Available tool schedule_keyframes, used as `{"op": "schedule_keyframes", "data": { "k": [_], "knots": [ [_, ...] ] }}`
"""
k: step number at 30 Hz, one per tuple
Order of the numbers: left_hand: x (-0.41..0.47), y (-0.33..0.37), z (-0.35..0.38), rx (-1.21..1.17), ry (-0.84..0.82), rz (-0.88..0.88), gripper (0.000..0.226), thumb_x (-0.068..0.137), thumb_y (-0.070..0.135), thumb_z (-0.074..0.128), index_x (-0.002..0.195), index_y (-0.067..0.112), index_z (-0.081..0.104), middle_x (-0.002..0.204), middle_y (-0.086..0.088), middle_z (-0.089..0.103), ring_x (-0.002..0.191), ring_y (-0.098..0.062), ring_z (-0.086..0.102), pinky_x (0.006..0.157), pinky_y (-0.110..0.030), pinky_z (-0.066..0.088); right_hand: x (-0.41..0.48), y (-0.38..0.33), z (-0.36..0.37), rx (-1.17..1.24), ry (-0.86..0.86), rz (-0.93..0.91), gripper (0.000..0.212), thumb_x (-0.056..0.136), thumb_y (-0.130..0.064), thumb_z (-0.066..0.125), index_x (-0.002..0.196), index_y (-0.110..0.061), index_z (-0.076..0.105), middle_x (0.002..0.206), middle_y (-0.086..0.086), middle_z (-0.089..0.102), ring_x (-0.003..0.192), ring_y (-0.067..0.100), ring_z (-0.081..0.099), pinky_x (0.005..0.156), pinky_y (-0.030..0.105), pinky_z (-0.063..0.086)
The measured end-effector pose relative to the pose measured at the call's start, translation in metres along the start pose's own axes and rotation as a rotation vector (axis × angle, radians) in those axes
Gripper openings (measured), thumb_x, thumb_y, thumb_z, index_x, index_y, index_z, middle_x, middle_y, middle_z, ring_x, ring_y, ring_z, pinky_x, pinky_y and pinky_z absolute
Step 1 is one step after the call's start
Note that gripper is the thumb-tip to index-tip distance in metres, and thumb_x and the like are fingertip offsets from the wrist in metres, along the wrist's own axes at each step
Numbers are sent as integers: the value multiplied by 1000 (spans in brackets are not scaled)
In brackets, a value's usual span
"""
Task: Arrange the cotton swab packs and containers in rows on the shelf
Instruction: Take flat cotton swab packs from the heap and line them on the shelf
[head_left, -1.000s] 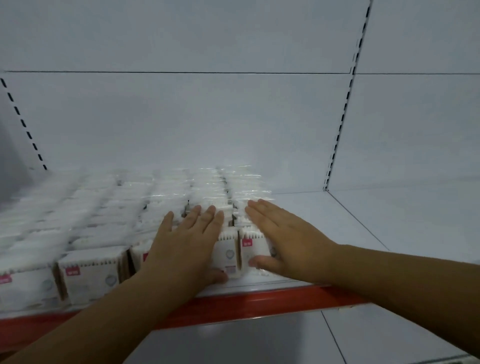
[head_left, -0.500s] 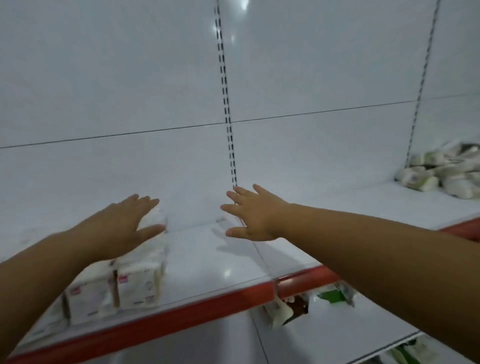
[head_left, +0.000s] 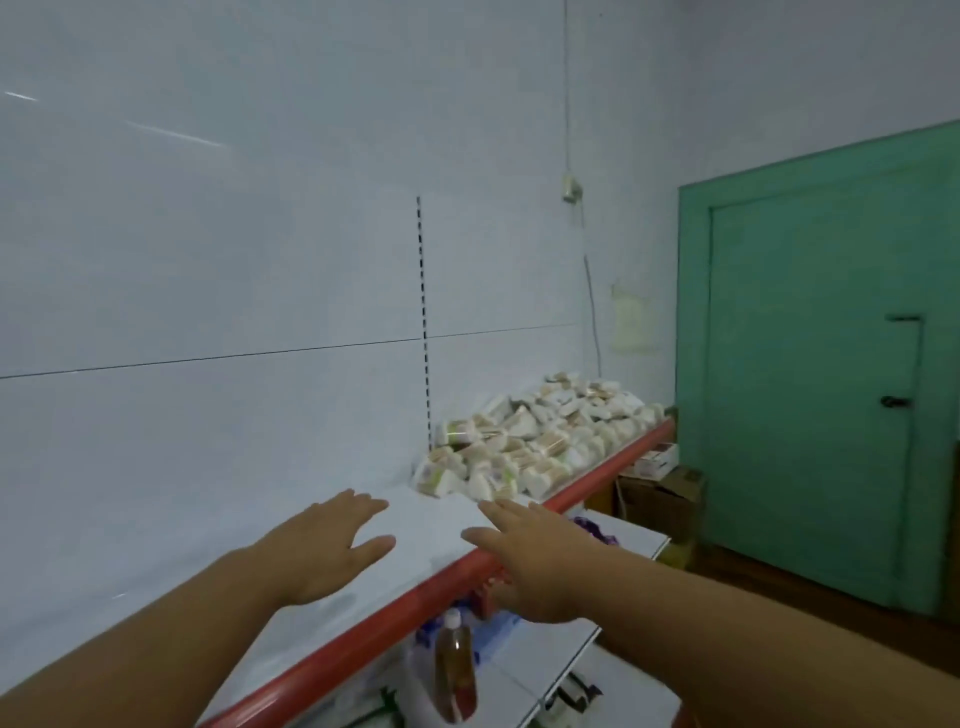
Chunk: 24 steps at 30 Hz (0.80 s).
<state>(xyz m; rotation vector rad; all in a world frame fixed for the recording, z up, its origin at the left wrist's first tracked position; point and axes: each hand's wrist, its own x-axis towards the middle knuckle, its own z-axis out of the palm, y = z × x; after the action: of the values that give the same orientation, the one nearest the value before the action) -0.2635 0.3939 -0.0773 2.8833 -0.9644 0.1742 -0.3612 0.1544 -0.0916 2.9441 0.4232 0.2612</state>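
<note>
Head view, and both arms stretch out along the shelf (head_left: 156, 545) toward its far end. The left hand (head_left: 327, 551) hovers over the bare white board, fingers straight and slightly spread, nothing in it. The right hand (head_left: 530, 561) hangs over the red front lip (head_left: 363, 644), flat and just as empty. Well ahead of them the cotton swab packs (head_left: 540, 452) lie heaped against the back panel, tumbled at all angles, no rows there yet. My read: the palms are flat and side by side because soft, slippery packs are easier gathered as a batch between two hands and slid along the board. Below, a bottle (head_left: 456, 670) stands on the lower shelf, with a green door (head_left: 810, 389) off to the right
</note>
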Motion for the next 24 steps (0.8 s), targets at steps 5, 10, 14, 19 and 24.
{"op": "schedule_keyframes", "data": {
  "k": [5, 10, 14, 19, 24],
  "knots": [
    [93, 64, 24, -57, -55, 154, 62, 95, 62, 34, 150, 34, 25, 159, 10, 21, 144, -9, 22, 115, -29, 21, -20, 85, 17, 115, 40, 119, 61, 90, -43, 53, 145, -31, 29, 154, 1, 24, 141, 21, 23, 114, 37, 24],
    [196, 85, 47, -142, -69, 220, 63, 95, 60, 39, 150, 32, 27, 155, 10, 31, 136, -11, 38, 108, -27, 30, -5, 159, 42, 80, -9, 115, 63, 90, -45, 54, 147, -35, 27, 158, -9, 15, 144, 14, 14, 115, 31, 14],
    [283, 96, 60, -225, -19, 267, 60, 94, 58, 43, 147, 33, 31, 154, 10, 33, 137, -10, 36, 106, -27, 30, 31, 229, 44, 21, -65, 165, 65, 90, -42, 53, 149, -36, 24, 160, -10, 12, 145, 10, 10, 119, 35, 12],
    [396, 95, 53, -153, 77, 268, 49, 93, 55, 44, 137, 33, 47, 138, 8, 53, 122, -11, 51, 96, -26, 39, 78, 322, 45, -18, 9, 317, 59, 90, -43, 50, 145, -31, 32, 156, -7, 21, 142, 12, 20, 116, 31, 23],
    [464, 96, 60, -159, 121, 207, 32, 92, 45, 49, 119, 32, 60, 112, 9, 66, 99, -11, 59, 78, -26, 42, 103, 383, 70, -38, -22, 323, 55, 89, -37, 48, 143, -32, 36, 154, -6, 27, 139, 13, 25, 114, 32, 27]
  ]
}}
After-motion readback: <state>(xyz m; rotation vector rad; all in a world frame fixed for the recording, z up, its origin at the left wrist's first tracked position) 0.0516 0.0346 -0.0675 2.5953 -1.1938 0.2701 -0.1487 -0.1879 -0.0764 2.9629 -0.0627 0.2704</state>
